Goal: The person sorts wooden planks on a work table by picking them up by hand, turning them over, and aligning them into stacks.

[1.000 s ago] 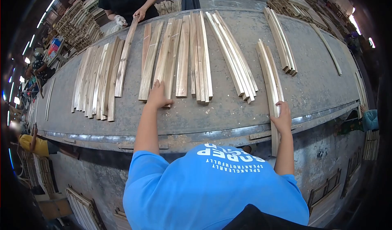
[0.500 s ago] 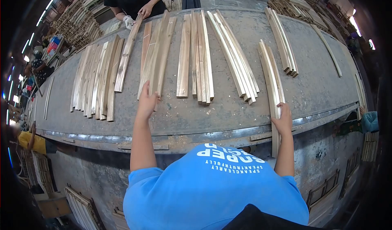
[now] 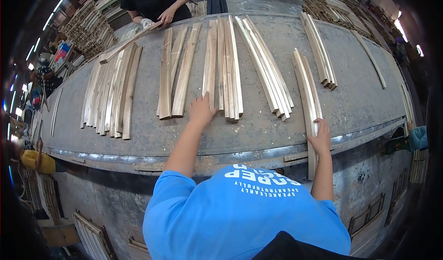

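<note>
Left hand: the person's left hand [image 3: 202, 111] lies over the near end of a long, flat, light-brown wooden strip [image 3: 210, 64], fingers on top and thumb spread rightward; whether it is closed on the wood cannot be told.
Left-hand strip: runs away from the fingers across the table, just beside a tight group of narrow wooden strips [image 3: 229, 75] on its right.
Right hand: the person's right hand [image 3: 320, 136] is curled around a bundle of long pale wooden strips [image 3: 306, 91], thumb on the left side, fingers on the right.
Right-hand bundle: extends beyond the grip both ways, its near end overhanging the table edge.
Table: the broad, grey, worn work table [image 3: 152, 135] bears these and a row of brown wooden strips [image 3: 108, 94] at left.
Across: a co-worker in black [image 3: 154, 2] holds another wooden strip [image 3: 127, 43].
</note>
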### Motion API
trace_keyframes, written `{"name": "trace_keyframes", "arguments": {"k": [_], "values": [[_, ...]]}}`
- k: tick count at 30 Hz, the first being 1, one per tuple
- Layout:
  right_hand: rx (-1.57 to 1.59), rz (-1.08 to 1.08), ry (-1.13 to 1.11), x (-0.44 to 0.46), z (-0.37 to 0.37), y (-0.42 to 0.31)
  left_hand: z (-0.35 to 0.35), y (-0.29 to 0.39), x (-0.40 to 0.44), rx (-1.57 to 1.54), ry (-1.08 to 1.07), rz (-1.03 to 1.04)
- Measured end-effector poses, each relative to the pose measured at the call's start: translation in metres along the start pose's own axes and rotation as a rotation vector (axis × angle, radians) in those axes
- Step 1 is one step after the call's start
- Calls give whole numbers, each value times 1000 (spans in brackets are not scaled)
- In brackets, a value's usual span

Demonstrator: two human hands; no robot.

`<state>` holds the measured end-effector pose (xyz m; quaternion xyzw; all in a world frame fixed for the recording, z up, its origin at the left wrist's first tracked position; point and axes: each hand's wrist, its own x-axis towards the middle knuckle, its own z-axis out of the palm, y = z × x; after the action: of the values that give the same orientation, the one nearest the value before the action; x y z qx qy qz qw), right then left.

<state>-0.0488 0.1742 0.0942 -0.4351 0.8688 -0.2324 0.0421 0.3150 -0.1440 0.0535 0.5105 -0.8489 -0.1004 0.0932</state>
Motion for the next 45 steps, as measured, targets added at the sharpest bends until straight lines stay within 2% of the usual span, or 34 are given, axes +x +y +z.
{"name": "trace_keyframes", "arguments": {"k": [2,4,5,6,8,9,10,12,13,14,17,18,20,21,22,24,28,30,31,33,37,43,45], "values": [[-6,8,-4,-1,-2,-3,3,-2,3,-35,-56,-11],[-6,5,-8,-3,-1,-2,3,-25,7,-333,-7,-37],[-2,-3,-10,-1,-2,-1,-6,-32,13,-642,-135,-176],[-1,-6,-6,1,-2,-1,-13,-43,14,-642,-131,-174],[-17,18,-14,-1,-2,-3,-25,-61,10,-2074,-558,-553],[-12,20,-18,-1,-2,-3,-46,-53,1,-2182,-636,-596],[-11,12,-15,-1,-3,-3,-45,-58,-2,-2175,-634,-603],[-5,4,-11,-1,-2,-2,-46,-66,-6,-2039,-383,-607],[-6,6,-13,-1,-1,-1,-49,-72,-8,-2007,-407,-506],[-8,7,-14,-1,-1,0,-57,-71,-11,-2006,-407,-503],[-9,14,-19,0,-2,-1,-68,-77,-14,-1347,-153,-446],[-12,15,-19,0,-3,-3,-65,-85,-10,-1349,-155,-446],[19,34,-21,0,-5,-7,-61,-96,-4,-726,261,-203],[19,32,-25,-1,-4,-6,-78,-84,-4,-547,258,-382],[16,21,-17,0,-3,-3,-85,-76,-3,-544,259,-386],[18,10,-10,-1,0,0,-95,-68,1,164,148,-553],[14,-2,-1,0,0,1,-54,-138,44,126,170,-531],[15,-1,-1,-2,1,2,-41,-167,57,-300,230,-520],[10,2,6,-2,0,2,-35,-166,60,-306,233,-514],[8,4,12,-1,0,1,-32,-160,60,-557,-132,-663],[19,3,-13,-2,-2,0,-11,-179,71,-666,-123,-631],[21,2,9,-3,1,3,-30,-157,72,-592,-115,-655],[9,7,21,-4,-1,1,-43,-144,64,-710,-149,-628]]}}
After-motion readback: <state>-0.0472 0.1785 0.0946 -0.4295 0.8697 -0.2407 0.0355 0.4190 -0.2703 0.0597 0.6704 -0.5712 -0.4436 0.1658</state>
